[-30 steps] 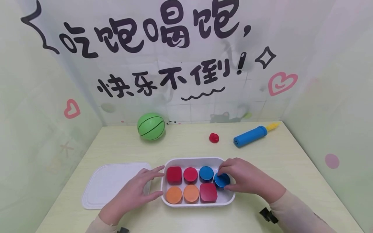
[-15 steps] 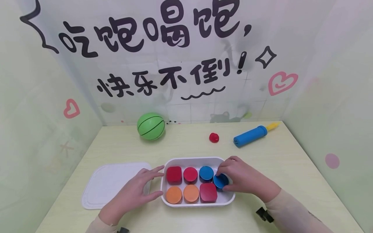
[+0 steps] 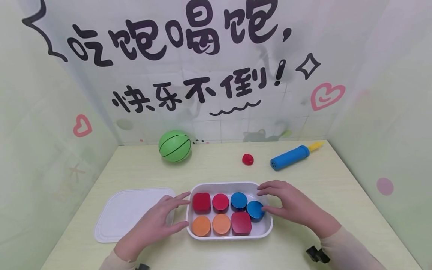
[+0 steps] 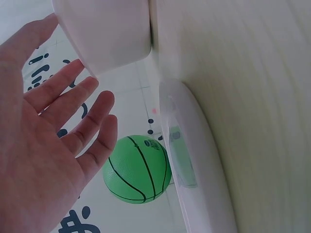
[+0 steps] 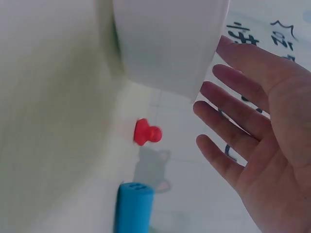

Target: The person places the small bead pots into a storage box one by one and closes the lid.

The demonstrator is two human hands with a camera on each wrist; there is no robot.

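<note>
A white rectangular box (image 3: 229, 237) with rounded corners stands at the front middle of the table. Inside sit two red rounded-square pieces, such as the one (image 3: 241, 223) at the front, a round red piece (image 3: 221, 202), two orange round pieces (image 3: 221, 224), a blue round piece (image 3: 239, 201) and a second blue round piece (image 3: 255, 210) at the right end. My left hand (image 3: 165, 213) rests its spread fingertips at the box's left rim. Over the right rim my right hand (image 3: 287, 200) lies with fingers extended and parted, its thumb tip overlapping the right blue piece.
A flat white lid (image 3: 133, 213) lies left of the box, partly behind the left hand. Toward the back wall are a green ball (image 3: 175, 146), a small red knobbed object (image 3: 248, 159) and a blue hand pump (image 3: 290, 157) with a yellow nozzle.
The right fingers have opened and drawn back rightward from the right blue piece, which has shifted slightly left against its neighbours. My left hand has stayed in place.
</note>
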